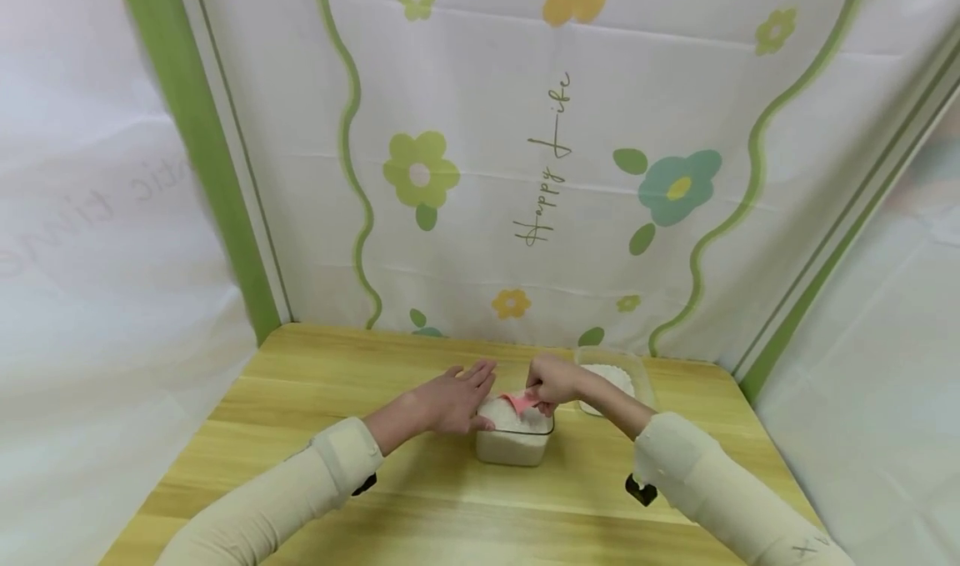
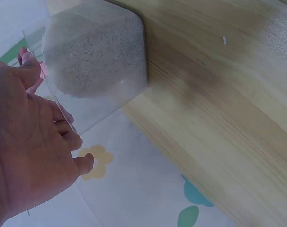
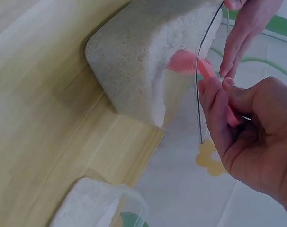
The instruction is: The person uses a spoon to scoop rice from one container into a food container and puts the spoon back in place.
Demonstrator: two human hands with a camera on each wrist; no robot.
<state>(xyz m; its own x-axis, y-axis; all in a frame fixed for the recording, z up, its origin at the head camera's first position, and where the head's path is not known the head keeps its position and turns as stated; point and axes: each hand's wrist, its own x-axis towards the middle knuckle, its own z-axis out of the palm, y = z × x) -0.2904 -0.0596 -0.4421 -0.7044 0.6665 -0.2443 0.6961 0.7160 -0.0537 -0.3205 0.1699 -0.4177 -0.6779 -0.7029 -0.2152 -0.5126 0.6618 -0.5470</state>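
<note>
A clear box (image 1: pixel 513 451) of white rice (image 1: pixel 501 414) stands on the table. My left hand (image 1: pixel 453 401) lies along the box's left rim with its fingers stretched forward; in the left wrist view the fingertips touch the rim. My right hand (image 1: pixel 553 380) grips a pink scoop (image 3: pixel 183 61) by its handle from above the right side. The scoop's bowl dips to the rice surface, partly sunk in it in the right wrist view. Between the two hands the rice slopes down inside the box.
A second clear container (image 1: pixel 642 380) holding white rice (image 1: pixel 611 374) sits behind and to the right, partly behind the right forearm. One loose grain (image 2: pixel 224 40) lies on the wooden table (image 1: pixel 315 383). A flower-printed cloth (image 1: pixel 480 174) hangs at the table's back edge.
</note>
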